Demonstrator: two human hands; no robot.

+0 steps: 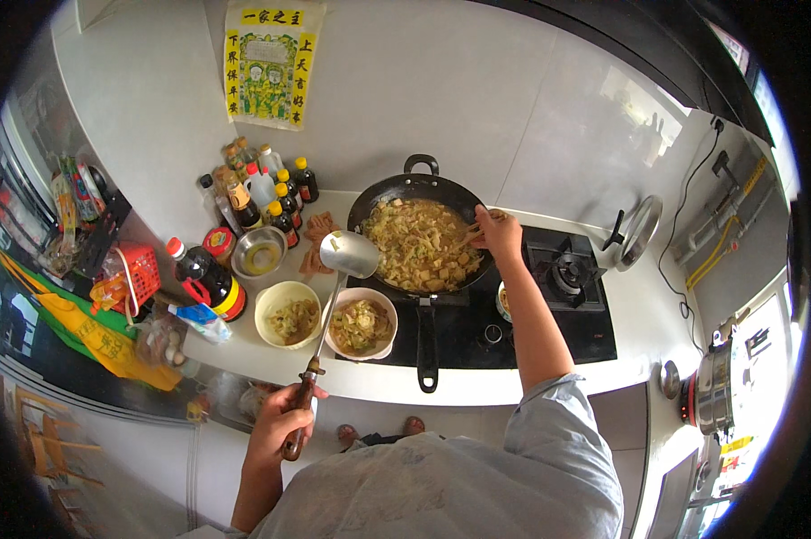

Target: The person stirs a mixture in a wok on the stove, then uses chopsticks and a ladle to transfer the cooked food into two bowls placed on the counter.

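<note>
My left hand (281, 418) grips the wooden handle of a long metal ladle (349, 255). The bowl of the ladle hangs over the wok's left rim, with a few bits of food stuck to it. In my right hand (500, 234) are wooden chopsticks (473, 234), their tips at the food on the right side of the black wok (372, 195). A stew of shredded cabbage and tofu-like cubes (419, 246) fills much of the wok. Below the ladle stand a pink-white bowl (393, 330) and a cream bowl (263, 316), both holding similar food.
Sauce bottles (281, 188) crowd the counter's back left corner. A metal bowl (258, 252) with yellowish liquid sits near a large dark bottle (210, 279). The wok's handle (428, 350) points towards me. A bare gas burner (567, 273) and a leaning glass lid (640, 232) are at right.
</note>
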